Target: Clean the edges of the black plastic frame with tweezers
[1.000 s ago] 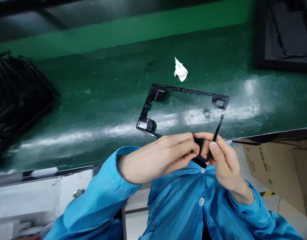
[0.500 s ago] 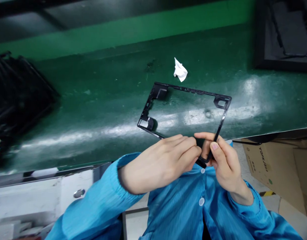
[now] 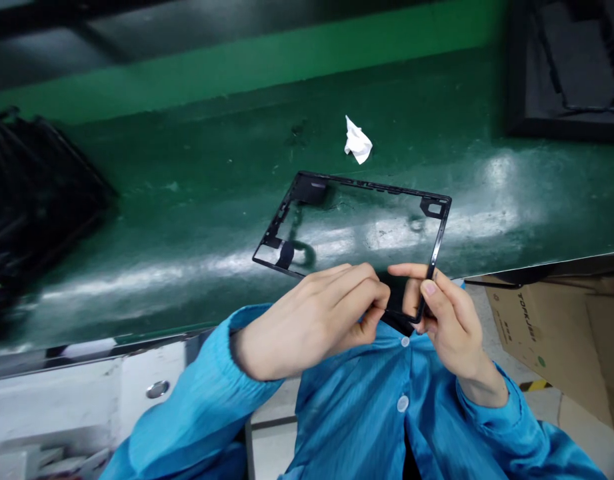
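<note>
Glossy dark green worktop (image 3: 187,220) fills the top and middle of the frame. Blurred pile of black parts (image 3: 31,193) at the left edge, count unreadable. One dark tray (image 3: 567,67) upper right. One printed brown cardboard box (image 3: 561,333) lower right, below the worktop's edge.

One thin black rectangular plastic frame (image 3: 311,189), centre, held tilted in the air over the worktop's near edge. Two hands on it: left hand (image 3: 311,320) and right hand (image 3: 447,320) both pinch its near right corner, left thumb and fingers on the near rail, right thumb and forefinger on the right rail.

Judgement: light part with slim rails and an open middle, so it likely flexes and could snap if twisted. Grip at the corners, where the plastic looks thicker.

One crumpled white scrap (image 3: 357,140) lies on the worktop beyond the frame, apart from it.
</note>
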{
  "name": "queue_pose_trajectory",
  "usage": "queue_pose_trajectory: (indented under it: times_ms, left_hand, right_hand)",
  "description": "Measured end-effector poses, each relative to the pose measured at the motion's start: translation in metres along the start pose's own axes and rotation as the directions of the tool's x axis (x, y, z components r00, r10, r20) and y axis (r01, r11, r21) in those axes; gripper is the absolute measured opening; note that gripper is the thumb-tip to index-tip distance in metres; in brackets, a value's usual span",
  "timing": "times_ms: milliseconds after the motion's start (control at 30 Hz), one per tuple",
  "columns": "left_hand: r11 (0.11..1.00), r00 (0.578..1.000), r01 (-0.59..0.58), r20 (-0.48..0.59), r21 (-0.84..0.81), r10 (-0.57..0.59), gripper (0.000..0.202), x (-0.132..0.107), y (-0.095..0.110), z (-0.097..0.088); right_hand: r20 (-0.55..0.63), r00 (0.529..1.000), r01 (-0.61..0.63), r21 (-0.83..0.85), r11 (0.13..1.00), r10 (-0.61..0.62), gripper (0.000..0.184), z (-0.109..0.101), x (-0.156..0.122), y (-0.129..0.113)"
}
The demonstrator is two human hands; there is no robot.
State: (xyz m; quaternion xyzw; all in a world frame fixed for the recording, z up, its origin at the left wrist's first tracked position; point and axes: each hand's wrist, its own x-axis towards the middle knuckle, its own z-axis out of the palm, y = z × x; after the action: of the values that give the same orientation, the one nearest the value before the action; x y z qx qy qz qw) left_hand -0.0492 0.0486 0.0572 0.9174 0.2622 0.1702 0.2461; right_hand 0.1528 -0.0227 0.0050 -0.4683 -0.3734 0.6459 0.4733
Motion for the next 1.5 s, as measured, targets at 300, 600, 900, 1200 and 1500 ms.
queue_pose_trajectory:
  times_ms: [300,600,900,1200,1500]
  left_hand:
    - [0.956,0.996,0.072,-0.026,-0.285,-0.083,0.016,-0.003,0.003,0.005]
    - [0.977,0.999,0.053,0.018,-0.207,-0.051,0.015,0.005,0.008,0.003]
    - [0.988,0.996,0.081,0.043,-0.129,-0.076,0.018,-0.001,0.003,-0.003]
    - [0.992,0.999,0.037,0.025,-0.123,-0.035,0.008,-0.008,0.004,-0.001]
    - [0.997,0.999,-0.045,0.008,0.057,0.044,0.009,-0.016,0.008,0.008]
  right_hand:
    - [0.028,1.0,0.0,0.021,1.0,-0.001,0.037,-0.001,0.0,0.001]
    - [0.047,0.998,0.037,-0.005,0.999,-0.037,0.035,0.001,-0.004,0.001]
    - [0.015,0.999,0.046,-0.026,0.999,-0.046,0.035,-0.002,-0.004,-0.001]
    - [0.005,0.999,0.039,-0.016,0.999,-0.039,0.034,-0.002,-0.004,-0.003]
    - [0.031,0.998,0.052,-0.047,0.998,-0.051,0.036,-0.003,-0.007,-0.002]
